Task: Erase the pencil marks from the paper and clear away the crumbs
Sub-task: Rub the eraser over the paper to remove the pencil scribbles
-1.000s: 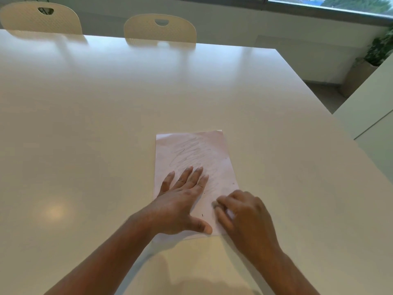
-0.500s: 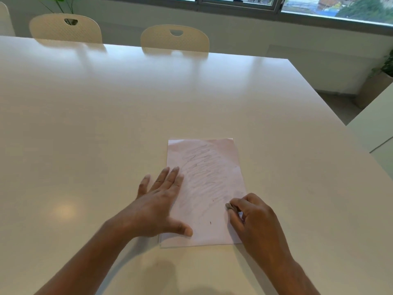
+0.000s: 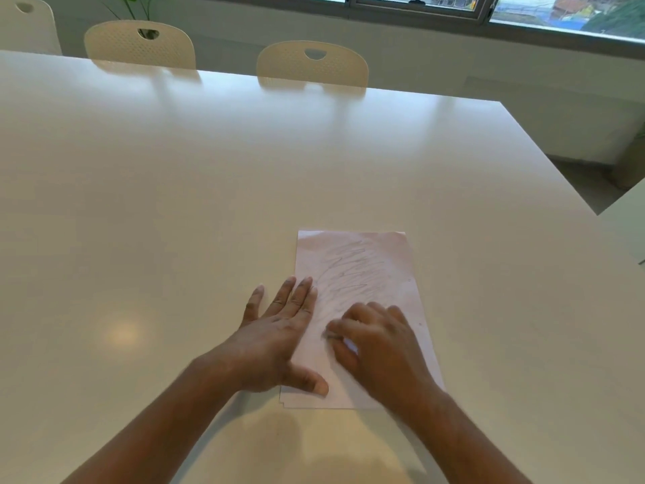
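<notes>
On the wide white bench [image 3: 174, 204], glossy with soft light reflections, one sheet of paper [image 3: 377, 260] lies flat near the front edge, right of centre. Behind the bench's far edge stand cream perforated chairs: one [image 3: 139, 43] at left, one [image 3: 312, 64] nearer centre, and part of a third at the far left corner. Green plant leaves [image 3: 122, 3] show behind the left chair. Along the back wall runs a window [image 3: 419, 5] with a dark frame; a floor strip and part of another white surface show at right.

Both forearms come in from the bottom edge. Left hand [image 3: 275, 337] lies palm down, fingers spread and flat, across the paper's left edge, partly on the bench, thumb [image 3: 307, 380] pressing the sheet near its bottom left corner. Its grip holds nothing; it only pins the sheet. Right hand [image 3: 380, 347] sits curled on the lower middle of the paper, fingers bunched together, pinching a small pale eraser [image 3: 343, 342] against the sheet; the hand is motion-blurred and the eraser mostly hidden.

Paper's long axis runs away from the person, tilted slightly, far end leaning left. Grey pencil marks [image 3: 349, 267] cover the upper half as slanted scribbles. A few tiny dark specks sit near the right edge; cannot tell if they are crumbs.
</notes>
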